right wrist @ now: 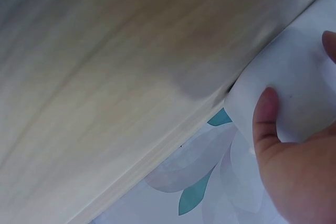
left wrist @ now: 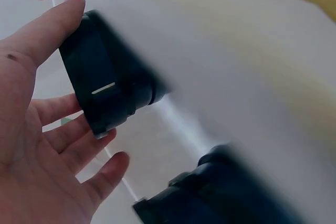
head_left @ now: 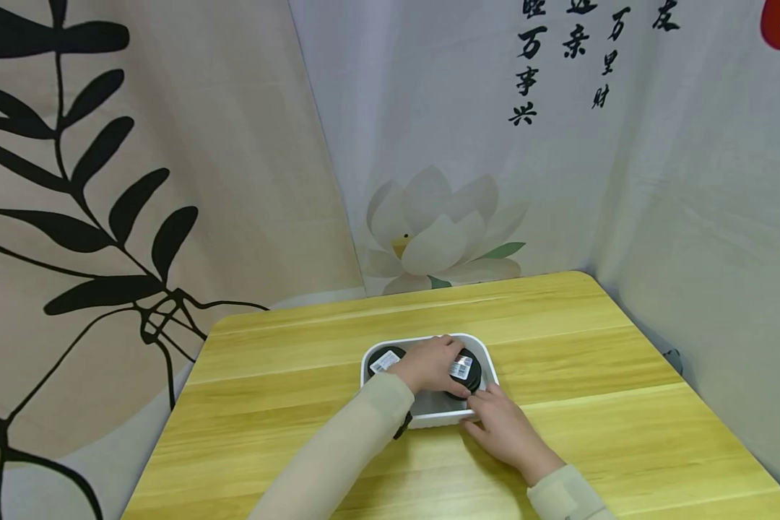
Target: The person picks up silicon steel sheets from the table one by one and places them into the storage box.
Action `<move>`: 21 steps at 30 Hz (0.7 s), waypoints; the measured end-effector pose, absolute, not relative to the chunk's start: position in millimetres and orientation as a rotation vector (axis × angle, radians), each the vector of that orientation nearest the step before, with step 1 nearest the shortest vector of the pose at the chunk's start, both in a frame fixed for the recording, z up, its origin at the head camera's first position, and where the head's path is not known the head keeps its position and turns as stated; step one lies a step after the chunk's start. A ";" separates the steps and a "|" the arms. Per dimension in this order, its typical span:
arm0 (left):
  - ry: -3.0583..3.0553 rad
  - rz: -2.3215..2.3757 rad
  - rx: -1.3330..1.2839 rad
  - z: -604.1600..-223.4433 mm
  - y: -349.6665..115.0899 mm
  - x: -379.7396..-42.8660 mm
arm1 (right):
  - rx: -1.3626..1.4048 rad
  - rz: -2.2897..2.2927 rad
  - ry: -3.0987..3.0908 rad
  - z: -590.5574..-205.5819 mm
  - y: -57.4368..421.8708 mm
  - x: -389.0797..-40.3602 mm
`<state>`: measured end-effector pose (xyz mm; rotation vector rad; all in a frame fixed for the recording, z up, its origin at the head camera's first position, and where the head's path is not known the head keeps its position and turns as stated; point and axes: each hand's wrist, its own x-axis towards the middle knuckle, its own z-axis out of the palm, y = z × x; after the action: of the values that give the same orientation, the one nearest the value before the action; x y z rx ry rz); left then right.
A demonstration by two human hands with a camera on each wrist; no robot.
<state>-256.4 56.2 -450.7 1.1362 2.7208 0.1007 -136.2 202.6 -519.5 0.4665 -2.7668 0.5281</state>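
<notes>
A white bin [head_left: 435,419] with rounded corners stands on the table and holds two black round objects. My left hand [head_left: 429,365] reaches into it and grips the right-hand black round object [head_left: 473,374], which bears a white barcode label on top. In the left wrist view, thumb and fingers lie around the wide end of that stepped black cylinder [left wrist: 89,72]. The other black round object [head_left: 378,357] sits at the bin's left end, partly behind my left hand. My right hand [head_left: 503,430] holds the bin's front right corner, its thumb against the outer wall [right wrist: 299,108].
The wooden table [head_left: 286,375] extends around the bin, its back edge close to a hanging cloth [head_left: 429,130] with a lotus print and dark characters. A cloth with black leaves [head_left: 234,180] hangs at the left. Something small and dark [head_left: 401,426] shows by my left wrist.
</notes>
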 end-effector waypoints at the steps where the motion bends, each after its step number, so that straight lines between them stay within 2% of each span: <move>1: 2.717 0.093 1.138 -450.1 56.9 -256.3 | 0.464 0.527 -2.768 -519.5 202.8 -136.3; 21: 2.688 0.012 1.143 -443.8 64.7 -255.2 | 0.455 0.513 -2.741 -521.6 202.5 -135.3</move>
<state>-255.2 64.7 -443.8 1.1427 2.6879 0.0120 -135.3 202.5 -521.6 0.4550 -2.7410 0.5132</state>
